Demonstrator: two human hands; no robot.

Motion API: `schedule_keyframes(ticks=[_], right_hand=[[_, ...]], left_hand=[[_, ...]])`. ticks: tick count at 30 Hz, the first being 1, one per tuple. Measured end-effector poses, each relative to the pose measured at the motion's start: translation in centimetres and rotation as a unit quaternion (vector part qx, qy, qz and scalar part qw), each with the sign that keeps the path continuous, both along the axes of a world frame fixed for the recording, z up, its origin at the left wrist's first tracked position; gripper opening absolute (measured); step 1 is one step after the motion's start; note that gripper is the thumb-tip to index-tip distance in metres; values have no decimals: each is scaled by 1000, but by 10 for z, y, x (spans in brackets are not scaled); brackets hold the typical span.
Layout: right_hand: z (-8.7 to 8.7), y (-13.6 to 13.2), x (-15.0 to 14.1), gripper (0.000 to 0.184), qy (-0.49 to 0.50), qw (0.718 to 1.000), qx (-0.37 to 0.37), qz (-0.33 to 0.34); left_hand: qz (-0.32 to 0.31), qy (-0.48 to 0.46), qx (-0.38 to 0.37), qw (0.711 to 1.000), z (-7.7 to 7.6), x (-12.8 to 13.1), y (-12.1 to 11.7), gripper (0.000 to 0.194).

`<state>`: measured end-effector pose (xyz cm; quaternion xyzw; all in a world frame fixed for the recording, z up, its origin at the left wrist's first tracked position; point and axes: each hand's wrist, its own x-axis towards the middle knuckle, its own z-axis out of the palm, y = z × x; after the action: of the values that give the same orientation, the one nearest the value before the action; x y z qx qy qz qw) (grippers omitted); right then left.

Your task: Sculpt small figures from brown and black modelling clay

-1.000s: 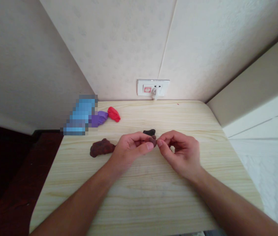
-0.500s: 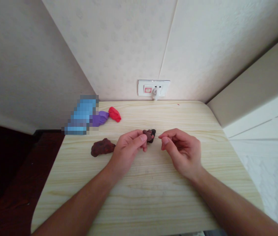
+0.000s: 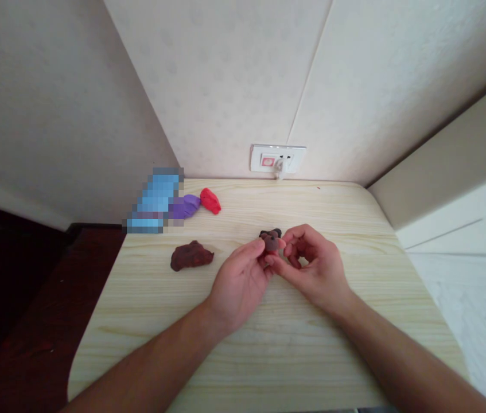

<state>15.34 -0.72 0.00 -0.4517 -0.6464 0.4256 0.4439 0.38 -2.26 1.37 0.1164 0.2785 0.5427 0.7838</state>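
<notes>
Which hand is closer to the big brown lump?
Left: the left hand is just right of the big brown lump, not touching it; the right hand is farther right, past the left.

Pixelation masks the blue thing (image 3: 156,198) at the table's (image 3: 243,367) far left corner and some of the purple lump (image 3: 190,206). Above the table's middle, the brown piece (image 3: 271,244) partly hides the black lump (image 3: 278,232); whether the right hand (image 3: 318,269) touches the piece is unclear. The red speck (image 3: 318,188) by the table's far edge is too small to identify. The picture's bottom cuts off both forearms (image 3: 152,361).
</notes>
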Motion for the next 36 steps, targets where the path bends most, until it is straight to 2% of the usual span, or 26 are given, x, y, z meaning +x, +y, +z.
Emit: schedule_keyframes(ticks=[10,14,19,24,28,33,36], right_hand=[[2,0,-2,17,-78,996,18,-49],[3,1,0,12,-99,991,69,-58],[5,2,1,9,-110,980,158,-54],[7,2,3,10,-109,976,182,-54],[6,1,4,6,-96,979,175,-54],[-1,1,3,9,-20,990,88,-111],[-1,3,1,12,33,990,61,-123]], left_hand=[[-4,89,55,994,-5,1,-2,18],[-6,92,66,994,-5,-4,2,20],[15,81,31,996,-5,-9,7,16],[2,75,27,997,-5,-15,10,20],[9,86,27,996,-4,-18,13,22],[31,103,38,993,-5,-20,15,19],[27,109,48,992,-5,-20,15,18]])
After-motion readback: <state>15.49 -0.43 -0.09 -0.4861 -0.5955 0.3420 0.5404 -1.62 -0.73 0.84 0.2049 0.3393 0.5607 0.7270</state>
